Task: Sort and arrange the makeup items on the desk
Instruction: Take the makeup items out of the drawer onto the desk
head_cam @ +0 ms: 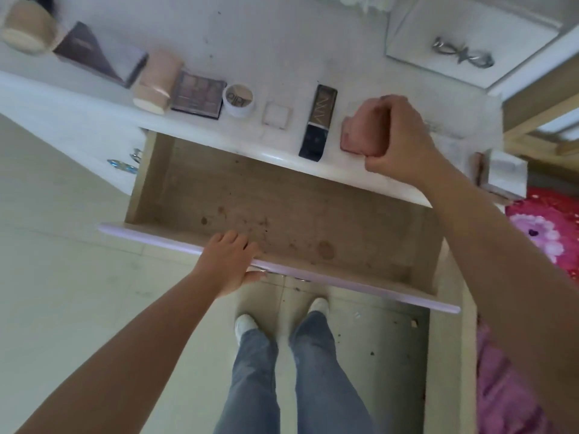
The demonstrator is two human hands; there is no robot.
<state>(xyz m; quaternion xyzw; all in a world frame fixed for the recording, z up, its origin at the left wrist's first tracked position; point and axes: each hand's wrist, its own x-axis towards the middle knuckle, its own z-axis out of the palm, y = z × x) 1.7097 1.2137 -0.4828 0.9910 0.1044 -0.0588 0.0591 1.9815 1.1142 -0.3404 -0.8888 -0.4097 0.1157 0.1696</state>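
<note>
Makeup items line the front edge of the white desk (282, 42): a pink tube (158, 81), an eyeshadow palette (197, 93), a small round jar (238, 100), a small white square compact (277, 114) and a dark foundation bottle (318, 120). My right hand (398, 133) is closed around a pink compact (352, 134) resting on the desk edge. My left hand (230, 261) grips the lilac front of the open drawer (360, 285), fingers over the rim, thumb below. The drawer's stained wooden bottom holds nothing.
A dark flat palette box (97, 54) and a beige round container (26, 28) lie at the desk's far left. A white drawer unit with a silver bow handle (463, 54) stands at the back right. A small white box (504, 175) sits right. My legs stand below the drawer.
</note>
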